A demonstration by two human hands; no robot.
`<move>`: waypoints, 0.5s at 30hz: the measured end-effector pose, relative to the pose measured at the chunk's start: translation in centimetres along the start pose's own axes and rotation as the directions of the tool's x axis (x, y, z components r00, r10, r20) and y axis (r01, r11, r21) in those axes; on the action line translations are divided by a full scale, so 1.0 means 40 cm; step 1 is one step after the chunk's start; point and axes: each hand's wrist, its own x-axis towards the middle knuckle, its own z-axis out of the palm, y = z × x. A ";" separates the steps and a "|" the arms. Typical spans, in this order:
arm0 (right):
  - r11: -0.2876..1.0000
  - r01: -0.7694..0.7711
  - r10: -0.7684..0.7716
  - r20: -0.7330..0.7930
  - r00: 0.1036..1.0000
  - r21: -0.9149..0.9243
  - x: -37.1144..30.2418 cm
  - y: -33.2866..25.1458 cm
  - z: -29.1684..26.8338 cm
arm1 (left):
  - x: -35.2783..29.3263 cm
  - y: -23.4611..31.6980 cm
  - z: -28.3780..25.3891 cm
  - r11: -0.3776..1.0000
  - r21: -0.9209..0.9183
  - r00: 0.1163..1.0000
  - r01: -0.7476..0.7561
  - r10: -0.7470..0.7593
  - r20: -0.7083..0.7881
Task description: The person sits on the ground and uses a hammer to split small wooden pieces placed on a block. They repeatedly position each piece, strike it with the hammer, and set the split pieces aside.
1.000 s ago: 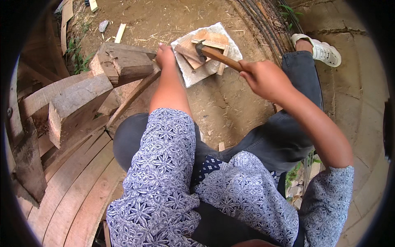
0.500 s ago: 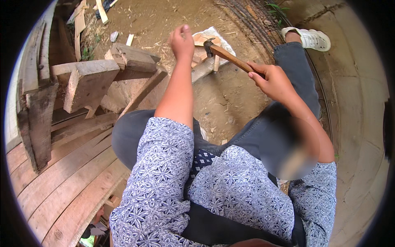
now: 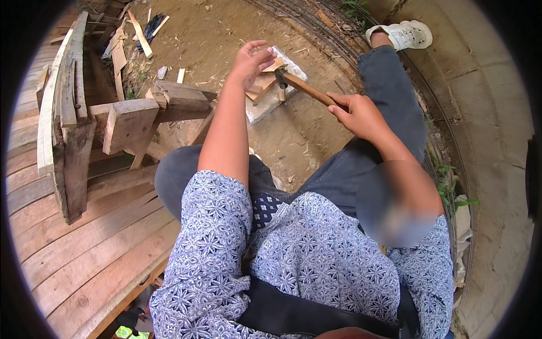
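My left hand (image 3: 252,63) hovers over the left part of a pale stone block (image 3: 297,66), its fingers loosely stretched and apart with nothing visible in them. My right hand (image 3: 359,114) is wrapped round the lower end of the wooden handle of a claw hammer (image 3: 309,90). The hammer's dark metal head is over the block, just right of my left fingers. Small flat wood pieces (image 3: 261,86) lie on the block, partly hidden by my left hand and the hammer head. Whether the head touches them I cannot tell.
At left stands a rough timber frame (image 3: 131,121) beside a plank surface (image 3: 107,248). Wood scraps (image 3: 139,34) and shavings lie on the dirt ground (image 3: 220,28). Long thin rods (image 3: 305,28) run along a concrete slab (image 3: 485,141) at right, near my outstretched white shoe (image 3: 402,36).
My left hand has uncurled its fingers and come closer to the wood pieces. The hammer stays in my right hand, its head still over the block. The whole view has shifted slightly.
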 end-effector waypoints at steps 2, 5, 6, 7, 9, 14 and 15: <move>1.000 0.019 -0.019 0.021 1.000 -0.001 0.004 0.016 0.021 | -0.010 -0.004 -0.019 0.998 -0.065 0.997 0.000 -0.005 -0.075; 0.998 0.050 -0.053 0.069 0.996 0.044 0.017 0.046 0.046 | -0.018 -0.038 -0.064 0.997 0.032 0.955 0.070 -0.058 -0.291; 0.997 0.010 -0.017 0.089 0.996 0.077 0.019 0.054 0.049 | -0.017 -0.056 -0.077 0.987 0.122 0.943 0.103 -0.059 -0.327; 0.994 -0.029 0.016 0.117 0.993 0.109 0.023 0.051 0.052 | -0.018 -0.089 -0.106 0.968 0.207 0.928 0.141 -0.057 -0.368; 0.989 -0.065 0.046 0.144 0.988 0.131 0.030 0.031 0.051 | -0.011 -0.172 -0.192 0.875 0.448 0.915 0.182 0.016 -0.404; 0.934 -0.278 0.240 0.186 0.953 0.222 0.040 0.026 0.031 | 0.031 -0.251 -0.171 0.437 0.897 0.906 0.070 0.348 -0.240; 0.920 -0.283 0.248 0.157 0.956 0.272 0.040 0.036 0.028 | 0.041 -0.245 -0.143 0.375 0.927 0.896 0.028 0.401 -0.190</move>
